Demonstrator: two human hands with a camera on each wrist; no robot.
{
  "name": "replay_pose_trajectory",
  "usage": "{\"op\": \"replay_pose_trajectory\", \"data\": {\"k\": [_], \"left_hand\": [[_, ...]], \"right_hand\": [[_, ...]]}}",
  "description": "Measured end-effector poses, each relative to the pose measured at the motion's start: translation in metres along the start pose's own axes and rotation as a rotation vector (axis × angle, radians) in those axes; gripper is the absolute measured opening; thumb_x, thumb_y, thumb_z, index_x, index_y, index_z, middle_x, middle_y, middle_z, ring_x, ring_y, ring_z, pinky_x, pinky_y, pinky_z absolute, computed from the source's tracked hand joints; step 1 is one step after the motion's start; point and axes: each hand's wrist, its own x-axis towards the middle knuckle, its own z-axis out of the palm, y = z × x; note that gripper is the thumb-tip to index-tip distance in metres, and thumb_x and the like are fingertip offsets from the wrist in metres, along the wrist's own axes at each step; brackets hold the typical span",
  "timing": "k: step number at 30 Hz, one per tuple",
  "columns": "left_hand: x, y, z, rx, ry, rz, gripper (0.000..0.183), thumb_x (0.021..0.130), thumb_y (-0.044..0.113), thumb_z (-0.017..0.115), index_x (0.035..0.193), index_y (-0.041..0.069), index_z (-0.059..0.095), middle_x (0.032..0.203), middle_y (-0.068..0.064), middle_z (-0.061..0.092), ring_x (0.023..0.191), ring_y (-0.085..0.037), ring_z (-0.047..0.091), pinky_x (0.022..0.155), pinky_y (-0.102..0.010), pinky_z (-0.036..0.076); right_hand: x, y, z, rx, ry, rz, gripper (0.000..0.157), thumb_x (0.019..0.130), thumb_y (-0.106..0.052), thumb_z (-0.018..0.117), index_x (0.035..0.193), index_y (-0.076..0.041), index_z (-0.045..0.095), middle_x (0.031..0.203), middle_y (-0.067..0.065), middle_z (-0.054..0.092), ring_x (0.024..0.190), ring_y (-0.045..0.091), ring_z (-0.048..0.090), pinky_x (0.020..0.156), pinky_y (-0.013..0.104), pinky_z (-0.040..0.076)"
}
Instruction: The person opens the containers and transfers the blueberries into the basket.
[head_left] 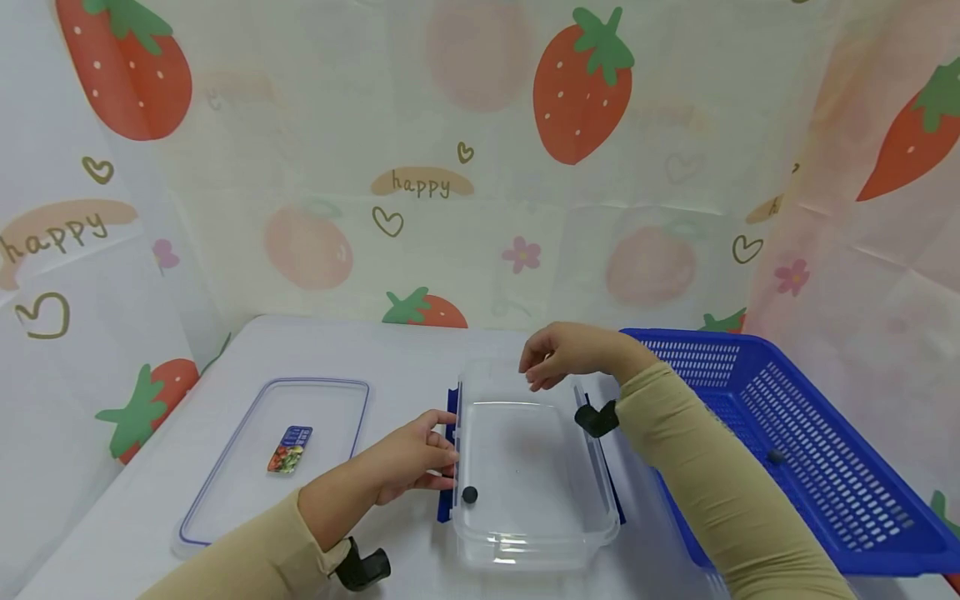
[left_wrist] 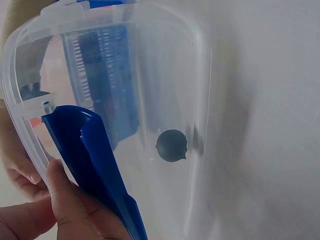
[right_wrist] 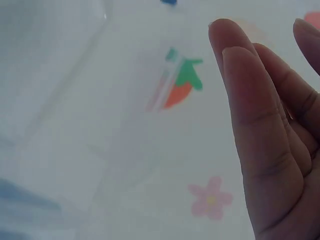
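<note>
A clear plastic box (head_left: 525, 500) with blue side latches lies before me. At its left side my left hand (head_left: 416, 458) holds the edge by the blue latch (left_wrist: 102, 155), thumb and fingers close around that flap. A small dark round object (left_wrist: 171, 146) sits at the box's near left corner; its kind is unclear. Over the far end of the box my right hand (head_left: 573, 354) hovers, fingers loosely bent. Nothing shows between its fingers (right_wrist: 260, 125) in the right wrist view.
A clear lid (head_left: 225, 467) with a blue seal lies on the left, bearing a small printed label (head_left: 290, 450). To the right stands a blue perforated basket (head_left: 825, 500) with a small dark object (head_left: 776, 457) in it. Printed cloth (head_left: 337, 125) hangs behind the table.
</note>
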Motion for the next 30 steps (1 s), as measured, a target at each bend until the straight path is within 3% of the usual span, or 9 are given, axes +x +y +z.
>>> {"op": "replay_pose_trajectory", "data": {"k": [8,12,16,24,30], "left_hand": [[0.001,0.000,-0.001,0.012,0.017,-0.016,0.056,0.089,0.008,0.057,0.137,0.011,0.029,0.094,-0.014,0.056,0.079,-0.022,0.059,0.071,-0.032,0.055],[0.001,0.001,0.000,0.008,0.017,-0.017,0.056,0.089,0.008,0.057,0.137,0.012,0.028,0.095,-0.014,0.057,0.079,-0.022,0.060,0.071,-0.032,0.055],[0.001,0.001,0.000,0.004,0.018,-0.024,0.058,0.089,0.008,0.057,0.138,0.012,0.028,0.095,-0.014,0.057,0.080,-0.022,0.060,0.072,-0.032,0.055],[0.000,0.002,0.002,-0.001,0.023,-0.023,0.057,0.089,0.007,0.057,0.138,0.012,0.029,0.095,-0.013,0.055,0.080,-0.021,0.058,0.070,-0.032,0.055],[0.000,0.002,0.002,-0.004,0.016,-0.020,0.056,0.089,0.007,0.056,0.138,0.012,0.029,0.095,-0.013,0.055,0.080,-0.022,0.059,0.071,-0.033,0.055]], "right_hand": [[0.025,-0.011,0.037,-0.031,-0.126,0.036,0.008,0.083,-0.006,0.065,0.090,-0.010,0.066,0.085,0.008,0.063,0.081,0.022,0.065,0.072,0.029,0.055],[0.037,-0.011,0.055,-0.035,-0.200,0.056,0.012,0.081,-0.002,0.065,0.093,-0.004,0.066,0.083,0.010,0.063,0.085,0.028,0.065,0.071,0.029,0.055],[0.045,-0.011,0.071,-0.023,-0.256,0.075,0.016,0.080,0.002,0.065,0.096,0.000,0.065,0.082,0.010,0.064,0.081,0.024,0.066,0.070,0.029,0.055],[0.054,-0.008,0.097,0.024,-0.338,0.130,0.014,0.079,0.004,0.064,0.093,0.000,0.066,0.083,0.011,0.066,0.075,0.020,0.066,0.068,0.030,0.056],[0.055,-0.004,0.105,0.042,-0.372,0.182,0.014,0.079,0.003,0.065,0.092,-0.004,0.066,0.085,0.010,0.066,0.075,0.020,0.066,0.068,0.030,0.056]]}}
